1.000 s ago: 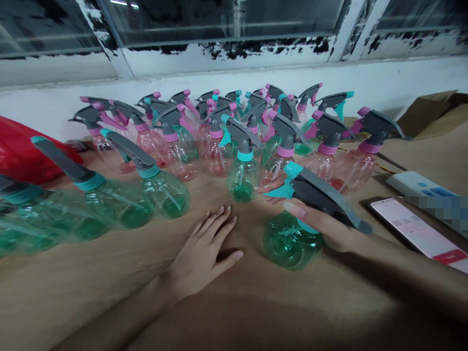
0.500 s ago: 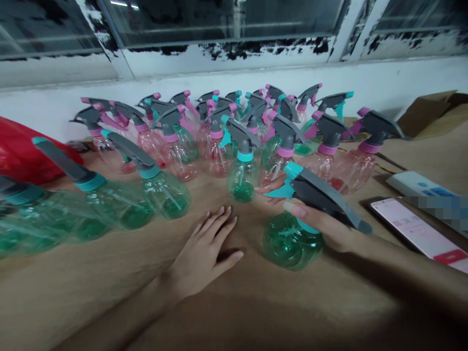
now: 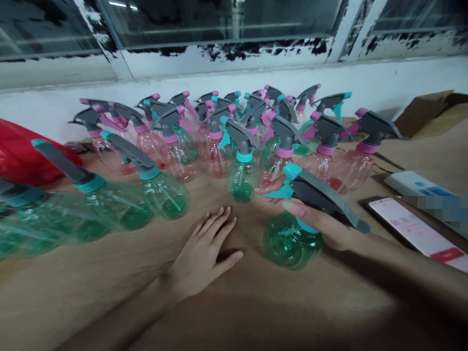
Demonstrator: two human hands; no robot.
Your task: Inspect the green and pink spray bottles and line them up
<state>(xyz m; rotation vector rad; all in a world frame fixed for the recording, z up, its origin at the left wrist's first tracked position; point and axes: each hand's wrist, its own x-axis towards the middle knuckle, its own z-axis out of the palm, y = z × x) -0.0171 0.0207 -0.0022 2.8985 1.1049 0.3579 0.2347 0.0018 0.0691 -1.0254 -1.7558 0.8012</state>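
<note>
My right hand is wrapped round the neck of a green spray bottle with a grey and teal trigger head, which stands on the brown table. My left hand lies flat on the table just left of that bottle, fingers stretched out and holding nothing. Right behind both hands stands a small green bottle with a teal collar.
Several pink and green spray bottles crowd the back of the table under a white window sill. More green bottles stand at the left beside a red bag. A phone, a white device and a cardboard box are at the right.
</note>
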